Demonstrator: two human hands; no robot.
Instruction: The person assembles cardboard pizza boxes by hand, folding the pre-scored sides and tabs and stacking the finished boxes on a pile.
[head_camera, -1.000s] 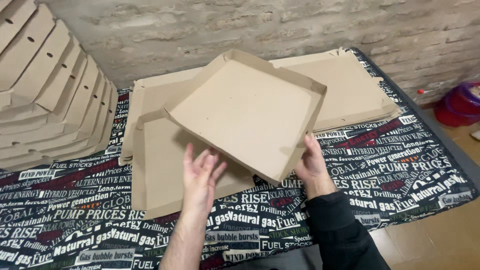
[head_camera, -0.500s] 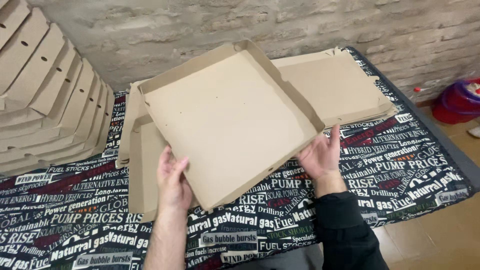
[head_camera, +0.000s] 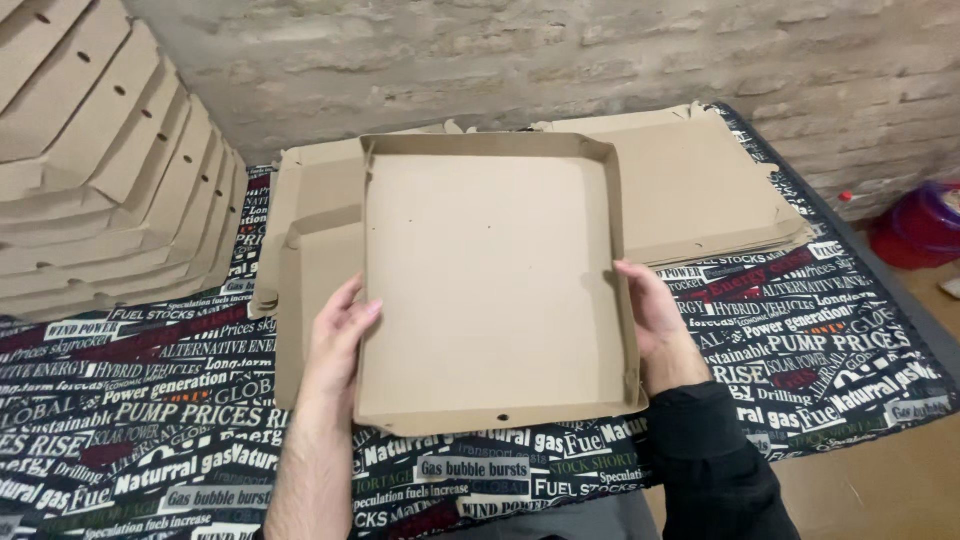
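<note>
While both hands grip it, a folded cardboard box (head_camera: 490, 290) with raised walls is held open side up above the desk (head_camera: 820, 340), squarely before the person. The left hand (head_camera: 338, 335) clasps the box's left wall near the front corner, its fingers (head_camera: 362, 312) curled over the edge. The right hand (head_camera: 655, 315) clasps the right wall likewise, its thumb lying along the wall, a black sleeve (head_camera: 710, 460) covering the forearm. Under the box lies a flat sheet (head_camera: 315, 300) of the same cardboard, and beyond it a low pile of flat blanks (head_camera: 700, 190) spreads toward the brick wall (head_camera: 500, 60). A cloth printed with newspaper lettering covers the desk. At far left leans a stack of made-up boxes (head_camera: 100, 170). On the floor at right sits a red and purple tub (head_camera: 925, 225).
</note>
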